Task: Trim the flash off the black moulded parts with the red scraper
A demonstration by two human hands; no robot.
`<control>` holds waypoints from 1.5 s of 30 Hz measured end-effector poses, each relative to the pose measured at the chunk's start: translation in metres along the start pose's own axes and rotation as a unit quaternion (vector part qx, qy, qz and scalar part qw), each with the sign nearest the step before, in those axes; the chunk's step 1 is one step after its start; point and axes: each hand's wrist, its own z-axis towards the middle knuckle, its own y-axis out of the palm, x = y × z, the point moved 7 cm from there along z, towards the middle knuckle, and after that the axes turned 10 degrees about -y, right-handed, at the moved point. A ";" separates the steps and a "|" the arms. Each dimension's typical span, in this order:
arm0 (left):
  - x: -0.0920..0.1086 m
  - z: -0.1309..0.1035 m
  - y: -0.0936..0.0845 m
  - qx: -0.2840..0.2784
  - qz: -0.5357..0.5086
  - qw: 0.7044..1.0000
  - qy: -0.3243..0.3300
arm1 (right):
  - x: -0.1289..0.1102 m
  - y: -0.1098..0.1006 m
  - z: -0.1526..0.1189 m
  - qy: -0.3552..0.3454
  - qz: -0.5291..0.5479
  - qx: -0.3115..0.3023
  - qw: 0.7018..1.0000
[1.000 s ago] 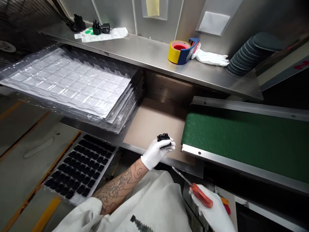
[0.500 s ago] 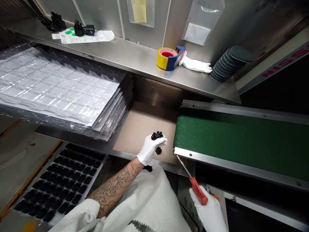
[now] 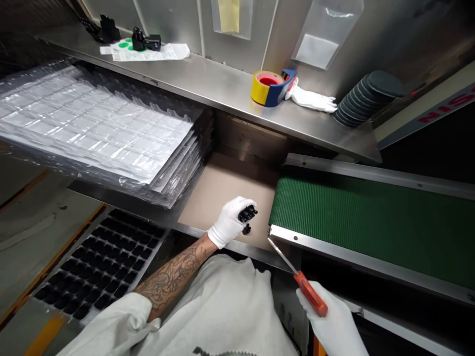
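My left hand (image 3: 229, 221), in a white glove, is closed on a small black plastic part (image 3: 247, 213) with rounded knobs along it. Just below the fingers shows a second small black piece (image 3: 247, 229); whether it is held or lies on the brown board (image 3: 202, 202) I cannot tell. In my right hand (image 3: 328, 309), also gloved in white, is a screwdriver (image 3: 310, 294) with an orange-red handle. Its metal shaft points up and left, the tip close to the near corner of the green conveyor belt (image 3: 334, 212).
Stacked clear trays (image 3: 100, 123) stand at left, above another tray of black parts (image 3: 107, 257). Along the metal shelf (image 3: 218, 79) sit a tape roll (image 3: 267, 89), a spare white glove (image 3: 311, 99), dark round discs (image 3: 365, 96) and black parts (image 3: 146, 42) on paper.
My left hand has turned, tilting the black part so its knobs face right. The screwdriver stays in my right hand, nearly in place. The view has shifted slightly left.
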 end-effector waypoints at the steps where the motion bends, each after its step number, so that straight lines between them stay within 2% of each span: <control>1: -0.002 -0.002 -0.002 0.002 -0.011 1.000 -0.004 | 0.000 0.001 0.000 -0.008 0.001 0.007 1.000; 5: -0.008 -0.011 -0.004 -0.004 0.022 1.000 0.012 | 0.000 0.005 -0.004 -0.017 0.002 0.034 0.999; 9: -0.007 -0.016 0.002 -0.040 0.113 0.992 0.047 | -0.001 0.011 -0.007 -0.011 0.001 -0.012 1.000; 15: -0.014 -0.015 0.016 -0.113 0.255 0.958 0.071 | 0.002 0.004 -0.002 0.009 -0.037 -0.041 0.998; 18: -0.021 -0.012 0.016 -0.130 0.234 0.962 0.053 | 0.008 0.007 0.001 0.019 -0.042 -0.063 0.997; 21: -0.026 -0.011 0.016 -0.159 0.191 0.968 0.033 | 0.008 0.011 0.003 -0.015 -0.048 -0.061 0.997; 27: -0.027 -0.019 0.020 -0.209 0.197 0.957 0.043 | 0.009 0.023 0.002 0.001 -0.037 -0.102 0.994; 34: -0.046 -0.027 0.021 -0.203 0.061 0.977 -0.001 | 0.011 0.026 0.000 -0.004 -0.031 -0.097 0.995; 38: -0.057 -0.033 0.020 -0.177 -0.046 0.980 -0.082 | 0.011 0.029 -0.002 0.019 -0.017 -0.101 0.995; 42: -0.065 -0.044 0.030 -0.214 -0.173 0.942 -0.194 | 0.005 0.034 -0.002 0.005 -0.005 -0.119 0.993; 44: -0.070 -0.050 0.039 -0.227 -0.280 0.901 -0.242 | 0.007 0.035 -0.001 0.006 -0.005 -0.101 0.995; 45: -0.073 -0.053 0.044 -0.227 -0.350 0.869 -0.265 | 0.009 0.036 0.000 0.007 -0.004 -0.091 0.996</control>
